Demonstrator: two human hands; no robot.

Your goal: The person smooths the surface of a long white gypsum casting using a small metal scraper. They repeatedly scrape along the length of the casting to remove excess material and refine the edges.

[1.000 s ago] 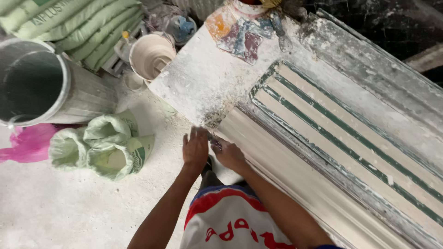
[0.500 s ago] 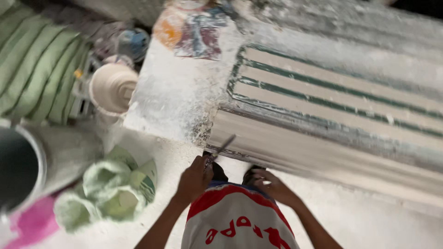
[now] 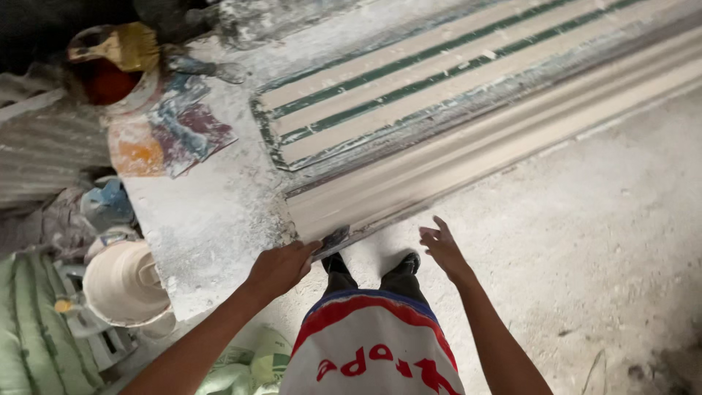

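- Fingers of the left hand are curled closed around the handle of a small scraper blade; the blade tip rests against the near end of the long white plaster moulding.
- Fingers of the right hand are spread open and hold nothing; the hand hovers just beside the moulding's near edge, above the dusty floor.
- Moulding position: it lies lengthwise along the front edge of the worktable, running from the left hand up toward the right of the view.
- Behind the moulding sits a long mould bed with cream and green stripes, parallel to it.
- The table surface left of the blade is coated in white powder; a stained, multicoloured rag lies on it.
- A white bucket stands below the table's left edge, near green sacks.
- A red container sits at the table's far left corner.
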